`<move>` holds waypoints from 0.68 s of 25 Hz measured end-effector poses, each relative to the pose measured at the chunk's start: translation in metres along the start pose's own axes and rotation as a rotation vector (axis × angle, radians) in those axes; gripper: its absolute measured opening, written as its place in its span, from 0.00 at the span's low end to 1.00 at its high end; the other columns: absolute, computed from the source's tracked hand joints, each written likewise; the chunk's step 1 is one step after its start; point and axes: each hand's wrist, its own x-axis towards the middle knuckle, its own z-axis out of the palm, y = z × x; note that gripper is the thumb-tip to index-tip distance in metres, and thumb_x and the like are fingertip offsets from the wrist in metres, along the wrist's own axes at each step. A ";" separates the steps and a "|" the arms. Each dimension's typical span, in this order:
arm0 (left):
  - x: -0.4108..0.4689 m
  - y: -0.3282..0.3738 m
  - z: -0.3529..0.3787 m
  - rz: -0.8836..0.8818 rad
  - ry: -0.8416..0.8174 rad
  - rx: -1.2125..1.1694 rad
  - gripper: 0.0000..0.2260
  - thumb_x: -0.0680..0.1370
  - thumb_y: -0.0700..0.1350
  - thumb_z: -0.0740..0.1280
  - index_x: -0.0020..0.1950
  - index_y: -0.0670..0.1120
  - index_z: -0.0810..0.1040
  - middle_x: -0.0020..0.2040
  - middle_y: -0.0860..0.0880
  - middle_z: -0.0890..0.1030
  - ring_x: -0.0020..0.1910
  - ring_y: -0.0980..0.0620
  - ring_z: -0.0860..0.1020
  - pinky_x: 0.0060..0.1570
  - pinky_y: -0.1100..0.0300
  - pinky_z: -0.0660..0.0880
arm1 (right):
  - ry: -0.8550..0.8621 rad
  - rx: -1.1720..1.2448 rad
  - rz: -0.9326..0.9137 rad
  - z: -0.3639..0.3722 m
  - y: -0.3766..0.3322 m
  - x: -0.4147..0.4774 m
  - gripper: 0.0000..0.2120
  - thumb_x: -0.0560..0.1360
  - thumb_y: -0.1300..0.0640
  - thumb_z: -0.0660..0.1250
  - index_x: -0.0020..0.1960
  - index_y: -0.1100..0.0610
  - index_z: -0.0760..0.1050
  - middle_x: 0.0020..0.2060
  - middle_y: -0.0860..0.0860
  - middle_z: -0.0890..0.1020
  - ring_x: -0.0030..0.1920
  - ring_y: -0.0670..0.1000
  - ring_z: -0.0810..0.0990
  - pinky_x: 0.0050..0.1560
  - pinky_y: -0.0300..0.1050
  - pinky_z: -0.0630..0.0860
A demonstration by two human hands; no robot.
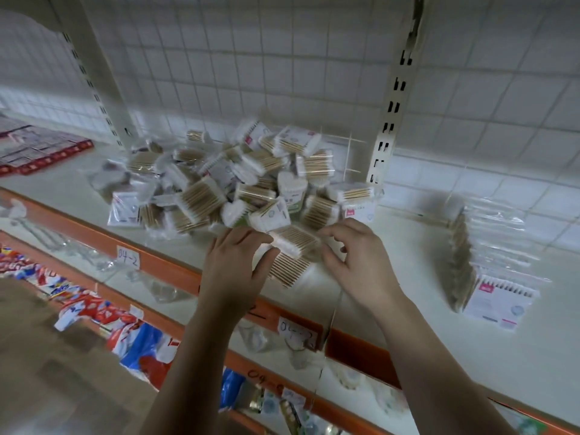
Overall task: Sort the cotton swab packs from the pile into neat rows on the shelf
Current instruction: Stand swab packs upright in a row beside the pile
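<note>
Centrally, left hand (235, 262) and right hand (356, 262) each keep a narrow grip on a swab pack (296, 243) at six o'clock of the pile (238, 183); best carried level to the three-o'clock row (489, 262).

Glossy clear-plastic swab packs (295, 243) with wooden sticks lie on a smooth, matt shelf (392, 246).

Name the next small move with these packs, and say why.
Probably lift the swab pack, held between the left hand and right hand at the front of the pile, and carry it right to the standing row, where bare shelf remains.
</note>
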 end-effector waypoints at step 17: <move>-0.008 -0.037 -0.001 0.015 -0.057 -0.042 0.15 0.78 0.56 0.58 0.51 0.50 0.80 0.49 0.53 0.78 0.49 0.52 0.75 0.50 0.54 0.70 | -0.165 -0.073 0.140 0.057 -0.016 0.024 0.17 0.69 0.53 0.74 0.58 0.50 0.78 0.57 0.47 0.79 0.59 0.52 0.72 0.59 0.42 0.68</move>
